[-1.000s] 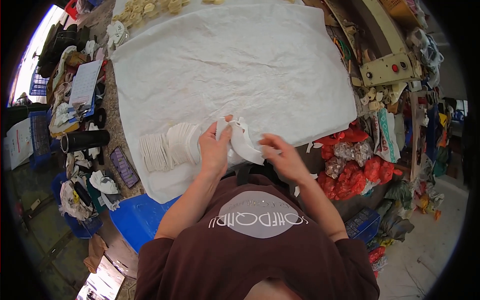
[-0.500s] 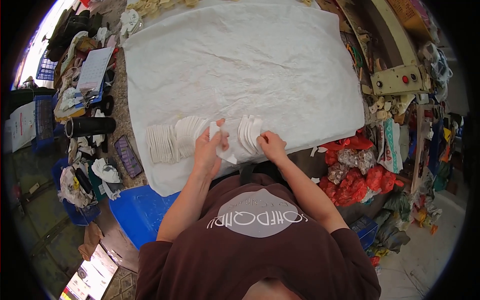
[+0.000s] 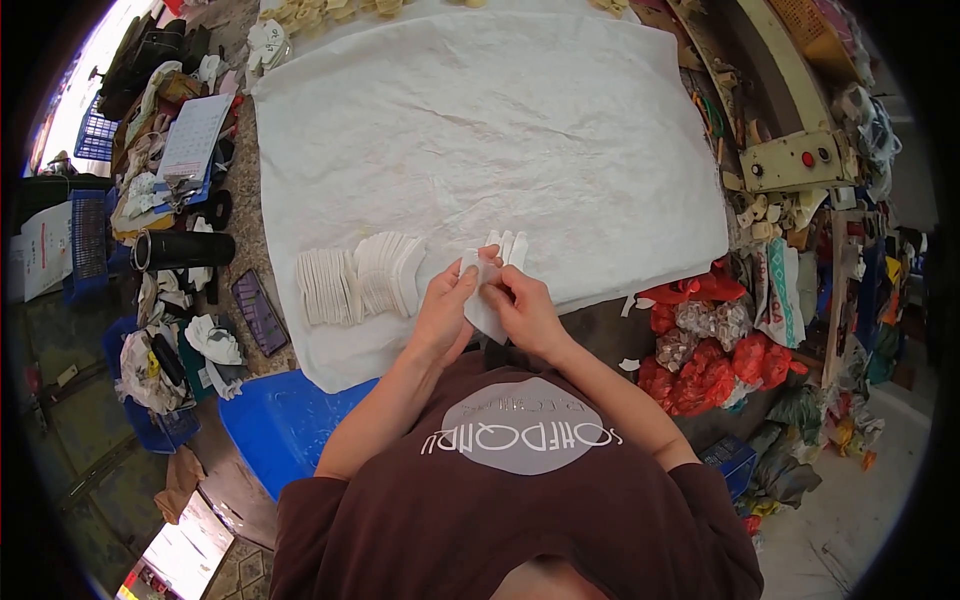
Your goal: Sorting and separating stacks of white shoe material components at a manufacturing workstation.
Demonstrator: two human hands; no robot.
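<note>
A rough, speckled grey tabletop (image 3: 245,225) lies under a broad white sheet (image 3: 480,130), which is creased all over and has softly rounded corners. At its near left edge sits a smooth, glossy blue plastic panel (image 3: 290,430). Crumpled thin red plastic bags (image 3: 690,380) bulge off to the right, below a boxy cream metal control box (image 3: 790,165) with round buttons. On the sheet's near side, thin, curved white pieces stand packed on edge in a ridged row (image 3: 360,280), fanning out at its right end. Just right of that row are the two hands: the left hand (image 3: 445,305) pinches a flat, matte, curved white piece (image 3: 484,318) between thumb and fingers; the right hand (image 3: 530,312) has its fingers bent against the same piece, though whether it grips cannot be told. The piece is held over the sheet's near edge. Just beyond the right hand, a few slim white strips (image 3: 515,248) lie side by side, partly hidden.
</note>
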